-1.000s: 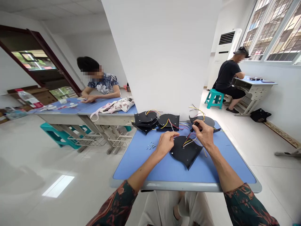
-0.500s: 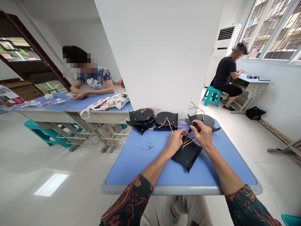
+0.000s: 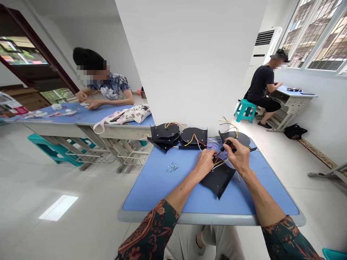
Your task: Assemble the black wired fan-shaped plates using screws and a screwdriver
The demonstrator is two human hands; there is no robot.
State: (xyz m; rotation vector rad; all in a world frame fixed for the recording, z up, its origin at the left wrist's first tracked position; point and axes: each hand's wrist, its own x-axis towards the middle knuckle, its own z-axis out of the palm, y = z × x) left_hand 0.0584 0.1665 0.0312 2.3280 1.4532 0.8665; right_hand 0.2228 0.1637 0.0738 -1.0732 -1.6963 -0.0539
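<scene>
Black fan-shaped plastic plate (image 3: 218, 183) lies just below both hands, tip toward the wearer. Right hand (image 3: 238, 157) pinches small black wired part (image 3: 227, 143); curled left hand (image 3: 204, 163) meets thin red-and-yellow wires (image 3: 219, 157), grip unclear.

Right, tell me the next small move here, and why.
Probably let the left hand straighten the coloured wires across the black plate: they bunch beneath it, while the right hand is pinching the small black part they seem to lead to.
</scene>
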